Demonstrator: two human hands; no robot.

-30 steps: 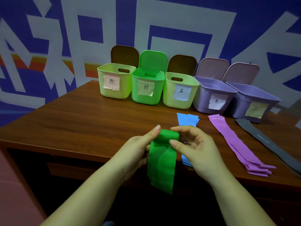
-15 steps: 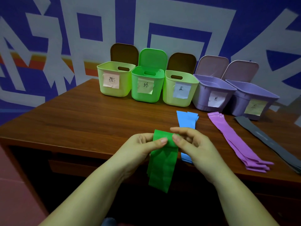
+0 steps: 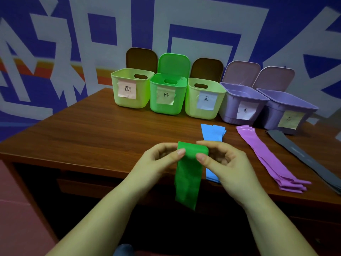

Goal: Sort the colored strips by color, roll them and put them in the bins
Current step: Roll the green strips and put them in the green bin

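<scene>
Nearest the camera, the left hand (image 3: 158, 159) and right hand (image 3: 224, 163) pinch the rolled top of the green strips (image 3: 188, 174) between thumb and fingers, above the tabletop (image 3: 92, 137) edge. The unrolled tail hangs free; uneven rolling would likely skew or loosen the coil. A loose roll could spring open before reaching the green bin (image 3: 167, 97).

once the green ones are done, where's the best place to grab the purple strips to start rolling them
Probably the far end of the purple strips, near the purple bins. There the layers lie flush in a neat square edge, while the near end fans out unevenly. Come from above, pinching across the narrow width with the right hand, which is nearer.
</scene>
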